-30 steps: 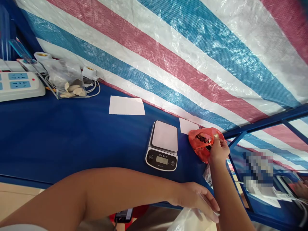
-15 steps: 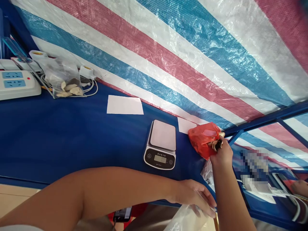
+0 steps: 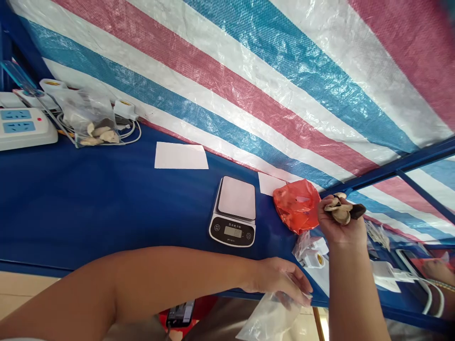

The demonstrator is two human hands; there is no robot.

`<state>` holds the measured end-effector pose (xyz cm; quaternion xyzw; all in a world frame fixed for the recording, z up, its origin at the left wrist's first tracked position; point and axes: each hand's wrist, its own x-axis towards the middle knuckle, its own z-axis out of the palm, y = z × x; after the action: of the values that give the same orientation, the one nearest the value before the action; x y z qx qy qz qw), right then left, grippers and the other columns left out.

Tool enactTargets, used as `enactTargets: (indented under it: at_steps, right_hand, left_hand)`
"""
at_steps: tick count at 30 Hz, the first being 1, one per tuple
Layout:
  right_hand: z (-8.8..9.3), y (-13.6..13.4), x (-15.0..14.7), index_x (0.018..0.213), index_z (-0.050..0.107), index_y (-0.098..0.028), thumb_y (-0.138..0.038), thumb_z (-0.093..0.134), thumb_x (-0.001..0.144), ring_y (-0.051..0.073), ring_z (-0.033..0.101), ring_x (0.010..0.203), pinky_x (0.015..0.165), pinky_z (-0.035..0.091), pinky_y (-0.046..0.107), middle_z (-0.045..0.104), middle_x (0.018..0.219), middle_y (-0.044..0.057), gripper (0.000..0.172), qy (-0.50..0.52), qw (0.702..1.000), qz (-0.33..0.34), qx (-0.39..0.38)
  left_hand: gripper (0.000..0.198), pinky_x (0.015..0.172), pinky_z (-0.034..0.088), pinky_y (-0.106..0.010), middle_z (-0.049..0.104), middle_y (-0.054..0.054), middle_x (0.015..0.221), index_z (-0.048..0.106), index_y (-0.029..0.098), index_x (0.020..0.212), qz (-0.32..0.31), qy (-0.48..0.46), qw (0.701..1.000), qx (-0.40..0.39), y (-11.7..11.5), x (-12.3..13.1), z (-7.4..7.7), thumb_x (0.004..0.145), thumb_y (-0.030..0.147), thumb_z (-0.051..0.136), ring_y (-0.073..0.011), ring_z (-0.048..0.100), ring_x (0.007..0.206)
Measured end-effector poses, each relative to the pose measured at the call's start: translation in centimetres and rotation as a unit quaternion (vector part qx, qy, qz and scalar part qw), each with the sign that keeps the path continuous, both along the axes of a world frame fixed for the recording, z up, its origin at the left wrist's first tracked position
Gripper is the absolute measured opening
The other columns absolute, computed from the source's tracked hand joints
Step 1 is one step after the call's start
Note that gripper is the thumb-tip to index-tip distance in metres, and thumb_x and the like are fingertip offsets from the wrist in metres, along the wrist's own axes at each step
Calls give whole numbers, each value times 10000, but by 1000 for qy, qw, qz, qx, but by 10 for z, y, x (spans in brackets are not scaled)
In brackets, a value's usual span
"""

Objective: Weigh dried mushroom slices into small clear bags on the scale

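Note:
My right hand is closed round a small bunch of tan and dark dried pieces, held up just right of a crumpled red plastic bag on the blue table. My left hand reaches across at the table's near edge and pinches the top of a clear plastic bag that hangs below the edge. A small digital kitchen scale with a bare white platform sits left of the red bag.
Two white paper slips lie near the striped tarp wall. At far left are a power strip, cables and a clear bag of pale pieces. White lamp sockets lie below the red bag. A phone shows under the table.
My right hand has come out of the red bag with a bunch of dried pieces and lifted to the right. The red bag's mouth has slumped shut. My left hand has barely shifted.

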<state>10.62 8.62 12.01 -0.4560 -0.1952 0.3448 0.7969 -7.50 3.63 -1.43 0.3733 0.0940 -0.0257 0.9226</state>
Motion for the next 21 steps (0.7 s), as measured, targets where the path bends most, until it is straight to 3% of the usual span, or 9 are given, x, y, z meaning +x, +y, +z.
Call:
enactTargets:
  at_steps: [2,5,7,12,17,21]
  right_hand:
    - [9,-5,-14,838,548,-198,-137,664,794,91,648,663,566,581,169,592,760,-33,139,5,1000,6,0]
    - [20,-8,-47,864,571,-202,-182,694,777,93,666,669,589,573,169,599,743,-39,151,-43,998,41,-20]
    - [25,-7,-74,859,598,-195,-221,718,769,98,655,615,584,570,185,605,698,-38,152,-86,993,73,-37]
    - [31,1,-136,857,592,-206,-384,818,769,143,665,547,508,543,239,687,704,-11,301,-170,976,134,-17]
    - [43,16,-181,877,572,-232,-401,770,870,155,688,553,513,547,251,712,709,-21,261,-230,958,168,42]
    - [50,28,-206,911,602,-254,-368,724,939,159,701,581,516,558,259,724,755,-17,169,-303,933,161,112]
  left_hand:
    - [667,629,577,-299,695,-29,879,718,233,768,2,-7,1000,11,3,0,6,168,65,958,-186,667,801]
    - [656,715,577,-323,691,-32,941,726,235,833,31,-41,998,24,13,-14,28,242,138,992,-184,658,861]
    - [703,805,567,-327,678,-15,949,719,230,894,57,-59,996,45,21,-34,48,254,153,999,-168,633,892]
    - [622,897,508,-346,661,-25,1022,662,210,1053,115,-105,972,176,46,-100,87,517,265,971,-149,590,941]
    - [530,929,515,-379,666,-73,1156,600,227,1204,234,-15,889,394,65,-157,120,753,371,837,-194,622,1012]
    - [496,944,515,-386,679,-83,1173,596,228,1215,317,23,827,463,77,-180,140,799,401,802,-233,650,1065]
